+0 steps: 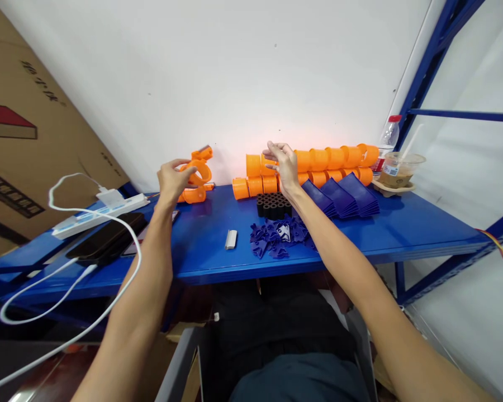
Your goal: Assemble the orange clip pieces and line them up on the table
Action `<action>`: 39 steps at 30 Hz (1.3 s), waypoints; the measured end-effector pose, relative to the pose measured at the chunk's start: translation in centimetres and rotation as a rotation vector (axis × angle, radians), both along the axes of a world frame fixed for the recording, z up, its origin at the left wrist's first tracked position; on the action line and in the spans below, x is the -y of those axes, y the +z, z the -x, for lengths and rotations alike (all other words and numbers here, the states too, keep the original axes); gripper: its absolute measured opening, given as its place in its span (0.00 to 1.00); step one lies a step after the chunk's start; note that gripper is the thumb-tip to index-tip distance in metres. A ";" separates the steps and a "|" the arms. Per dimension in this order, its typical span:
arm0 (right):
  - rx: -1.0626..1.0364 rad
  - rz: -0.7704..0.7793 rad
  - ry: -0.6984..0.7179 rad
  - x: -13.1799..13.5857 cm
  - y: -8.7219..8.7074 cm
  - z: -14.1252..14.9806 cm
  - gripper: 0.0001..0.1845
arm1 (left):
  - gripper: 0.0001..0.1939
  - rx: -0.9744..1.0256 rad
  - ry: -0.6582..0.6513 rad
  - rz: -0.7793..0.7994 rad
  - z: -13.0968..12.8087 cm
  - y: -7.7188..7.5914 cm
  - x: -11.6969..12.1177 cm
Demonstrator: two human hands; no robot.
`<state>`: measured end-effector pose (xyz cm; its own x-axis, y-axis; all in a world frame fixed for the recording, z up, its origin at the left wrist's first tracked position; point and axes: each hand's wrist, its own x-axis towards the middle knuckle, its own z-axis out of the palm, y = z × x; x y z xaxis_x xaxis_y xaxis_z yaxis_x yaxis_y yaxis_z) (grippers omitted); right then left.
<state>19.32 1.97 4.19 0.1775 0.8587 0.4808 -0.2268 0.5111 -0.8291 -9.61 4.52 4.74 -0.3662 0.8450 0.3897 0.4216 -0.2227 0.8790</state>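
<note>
Orange ring (204, 172) is in left hand (175, 179); cup (409, 163) holds brown drink (396, 179).

Blue table (209, 254) as landmark. Behind table: plain white wall (235, 67), few small dark marks. Faint pinkish glow (314, 129) on wall, low, just above table's middle. Right of table: blue metal frame (427, 70) with crossbar (465, 115), pale wall (473, 173) beyond. Left of table: large brown cardboard box (37, 162). Before table: grey chair armrest (179, 357). Below table's left end: glossy reddish floor (62, 369).
</note>
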 end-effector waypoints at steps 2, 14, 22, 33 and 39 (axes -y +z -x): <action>-0.002 -0.004 0.002 0.1 0.1 0.0 0.36 | 0.23 -0.194 -0.021 0.037 -0.3 -0.6 -0.2; 0.017 0.007 0.025 0.2 0.0 0.3 0.34 | 0.27 -0.663 -0.064 0.251 -2.2 -2.6 -0.6; 0.024 -0.012 0.033 0.1 0.0 0.3 0.34 | 0.29 -0.824 0.097 0.160 -1.7 -2.2 -0.4; 0.031 -0.021 0.022 0.0 0.1 0.1 0.33 | 0.47 -1.176 -0.195 0.346 1.9 -2.7 -3.0; 0.065 -0.015 0.009 0.0 0.2 0.1 0.33 | 0.40 -1.261 -0.170 0.357 1.0 -4.0 -3.0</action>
<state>19.24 1.97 4.43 0.1380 0.8525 0.5041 -0.1772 0.5220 -0.8343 -10.66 7.53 0.71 0.2015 0.9707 0.1306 0.9785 -0.1935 -0.0716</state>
